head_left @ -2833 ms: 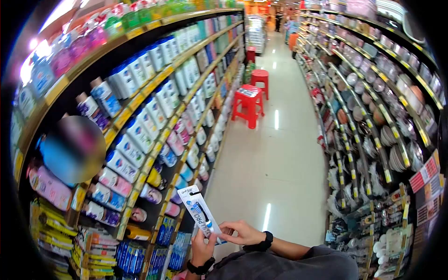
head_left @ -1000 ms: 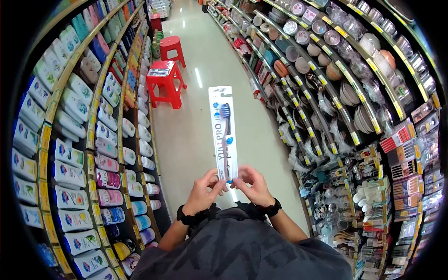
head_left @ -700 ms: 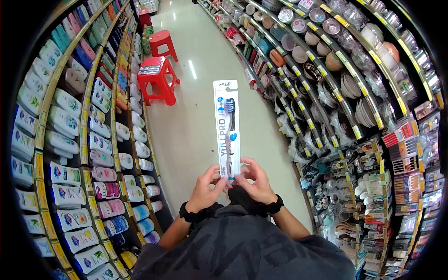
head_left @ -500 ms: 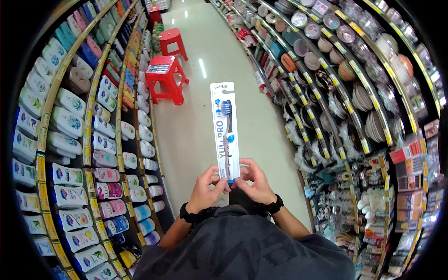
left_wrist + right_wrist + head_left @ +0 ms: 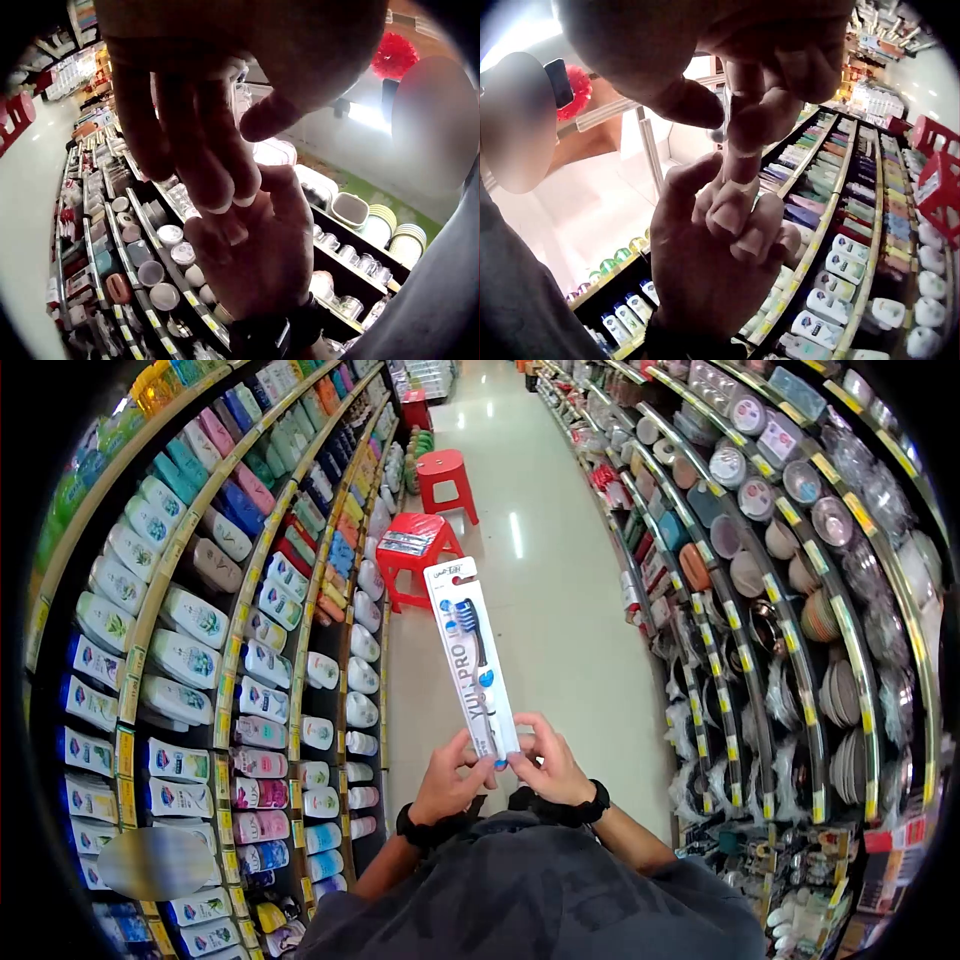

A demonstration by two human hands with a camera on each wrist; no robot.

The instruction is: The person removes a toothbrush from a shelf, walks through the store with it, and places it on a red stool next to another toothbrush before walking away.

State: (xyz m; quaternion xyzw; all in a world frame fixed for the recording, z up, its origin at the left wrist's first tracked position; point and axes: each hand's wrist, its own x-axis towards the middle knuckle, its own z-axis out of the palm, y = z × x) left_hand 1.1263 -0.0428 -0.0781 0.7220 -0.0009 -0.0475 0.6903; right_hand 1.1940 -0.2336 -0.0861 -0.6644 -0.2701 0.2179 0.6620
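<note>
A packaged toothbrush [image 5: 462,650], in a long white card pack printed YULLPRO, is held up before the body in the head view, its top leaning left. My left hand [image 5: 447,782] pinches the lower left corner between thumb and fingers. At the lower right corner my right hand [image 5: 556,768] pinches it too, the two thumbs close together at the bottom edge. In the left wrist view the fingers of both hands meet, the right hand [image 5: 259,259] below. From the right wrist, the pack shows only as a thin edge between thumb and fingers.
Shelves of bottles [image 5: 180,705] line the left of the aisle. Bowls and kitchenware [image 5: 760,560] fill the right-hand shelves. Two red stools [image 5: 412,550] stand ahead by the left shelf, the nearer one bearing flat packs. Pale floor [image 5: 570,650] runs between the shelves.
Earlier the right hand touched the pack's lower part at an angle; then both hands held it upright at its bottom. Now its top leans left, and the surroundings have shifted right in view.
</note>
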